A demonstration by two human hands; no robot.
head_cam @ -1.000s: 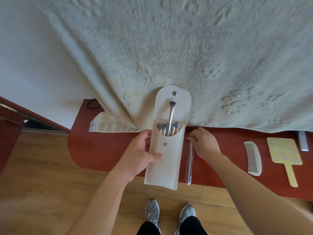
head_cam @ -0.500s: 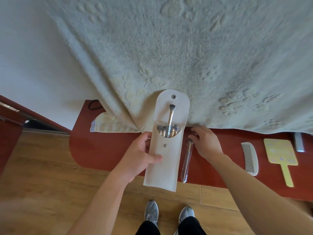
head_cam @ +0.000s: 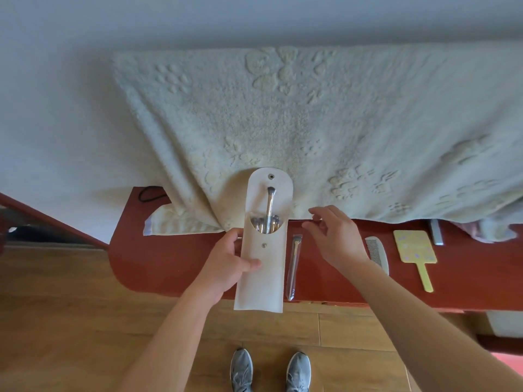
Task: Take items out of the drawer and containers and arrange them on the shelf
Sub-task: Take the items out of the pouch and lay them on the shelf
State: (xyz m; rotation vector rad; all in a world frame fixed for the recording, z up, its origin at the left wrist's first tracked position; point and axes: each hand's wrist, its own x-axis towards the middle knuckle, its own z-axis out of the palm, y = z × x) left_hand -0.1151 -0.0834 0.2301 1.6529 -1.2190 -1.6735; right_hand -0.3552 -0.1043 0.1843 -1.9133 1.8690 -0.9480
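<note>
My left hand [head_cam: 226, 264] grips a cream pouch [head_cam: 264, 275] by its left edge, flap open. Several silver makeup brushes [head_cam: 268, 213] stand in its mouth, one taller than the rest. One wrapped brush [head_cam: 294, 267] lies on the red shelf [head_cam: 169, 264] just right of the pouch. My right hand [head_cam: 335, 239] hovers above that brush with fingers relaxed, holding nothing.
A white comb [head_cam: 377, 254], a yellow hand mirror [head_cam: 416, 253] and a grey object [head_cam: 435, 232] lie further right on the shelf. A pale towel [head_cam: 283, 131] with paw prints hangs over the shelf's back. A black hair tie [head_cam: 150, 192] lies at the far left. Wooden floor below.
My right hand has let go of the wrapped brush on the shelf and lifted up and to the right. My left hand still holds the pouch.
</note>
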